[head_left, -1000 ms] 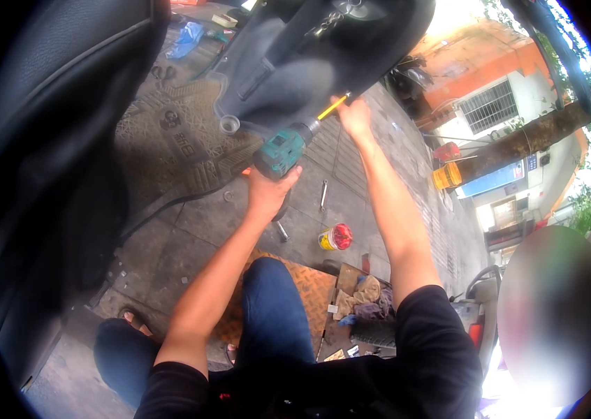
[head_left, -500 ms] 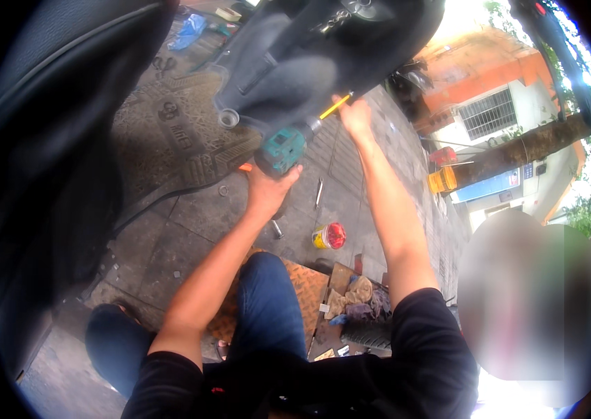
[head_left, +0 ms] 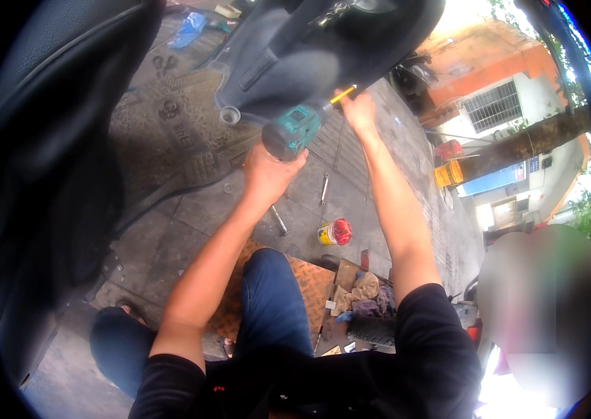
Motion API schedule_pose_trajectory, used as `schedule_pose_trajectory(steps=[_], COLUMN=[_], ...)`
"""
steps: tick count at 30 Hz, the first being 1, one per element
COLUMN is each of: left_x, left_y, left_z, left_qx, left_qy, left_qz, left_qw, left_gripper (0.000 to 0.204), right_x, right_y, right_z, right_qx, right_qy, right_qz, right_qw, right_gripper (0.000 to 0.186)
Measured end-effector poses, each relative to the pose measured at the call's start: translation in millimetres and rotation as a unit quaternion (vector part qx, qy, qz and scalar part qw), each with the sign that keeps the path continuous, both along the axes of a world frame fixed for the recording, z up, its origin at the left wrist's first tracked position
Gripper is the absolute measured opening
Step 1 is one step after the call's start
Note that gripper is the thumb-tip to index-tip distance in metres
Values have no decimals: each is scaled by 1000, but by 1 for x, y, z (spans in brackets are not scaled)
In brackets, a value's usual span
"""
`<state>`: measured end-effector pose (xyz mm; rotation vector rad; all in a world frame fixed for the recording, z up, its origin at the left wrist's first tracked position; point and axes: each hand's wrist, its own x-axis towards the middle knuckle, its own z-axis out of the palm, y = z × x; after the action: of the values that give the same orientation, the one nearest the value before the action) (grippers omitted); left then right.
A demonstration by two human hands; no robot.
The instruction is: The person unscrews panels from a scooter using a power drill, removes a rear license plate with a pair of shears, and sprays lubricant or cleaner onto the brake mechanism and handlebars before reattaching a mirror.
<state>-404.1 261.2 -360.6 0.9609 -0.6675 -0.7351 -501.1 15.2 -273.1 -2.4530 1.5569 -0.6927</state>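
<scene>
My left hand (head_left: pixel 267 171) is closed round the grip of a teal and black cordless power driver (head_left: pixel 294 131), whose nose points away and to the right. In line with the nose is a slim yellow rod (head_left: pixel 341 95) with a pale tip. My right hand (head_left: pixel 358 113) pinches this rod, its fingertips partly hidden behind it. Whether the rod is fixed in the driver's nose I cannot tell. Both hands are beside the dark plastic body panel (head_left: pixel 288 77) of a scooter, just at its near right edge.
A spanner (head_left: pixel 324 189), a metal socket tool (head_left: pixel 279 220) and an open tub of red stuff (head_left: pixel 335 232) are on the paving. Near my knee lies a rusty plate (head_left: pixel 309 279), with rags (head_left: pixel 362 297) beside it. A dark seat (head_left: pixel 65 77) fills the left.
The driver and my left hand have moved slightly up and to the right. The yellow rod has shifted a little the same way, with my right hand staying close by it.
</scene>
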Motion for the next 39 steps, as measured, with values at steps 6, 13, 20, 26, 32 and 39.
schedule_pose_trajectory(steps=[6,13,20,26,32,39], left_x=[2,4,24,64,82,65], left_y=[1,4,8,89,179,310], left_z=[8,16,25,38,31,98], left_qx=[-18,-45,-8,58,114,373], left_qy=[62,63,119,101,20,-173], left_qz=[-30,-28,-63,36,138,149], left_qw=[997,997,991,993,984,900], left_gripper=[24,22,27,35,43,32], right_x=[1,-1,8,4,11,61], right_y=[6,-1,1,7,45,238], right_z=[3,-8,-10,-42,-172,-240], right_qx=[-8,-68,-85,-20,200,483], right_qy=[1,-9,-51,-130,-277,164], right_qz=[-2,20,95,70,87,489], right_qw=[1000,997,991,989,936,707], right_gripper=[61,44,54,53,35,32])
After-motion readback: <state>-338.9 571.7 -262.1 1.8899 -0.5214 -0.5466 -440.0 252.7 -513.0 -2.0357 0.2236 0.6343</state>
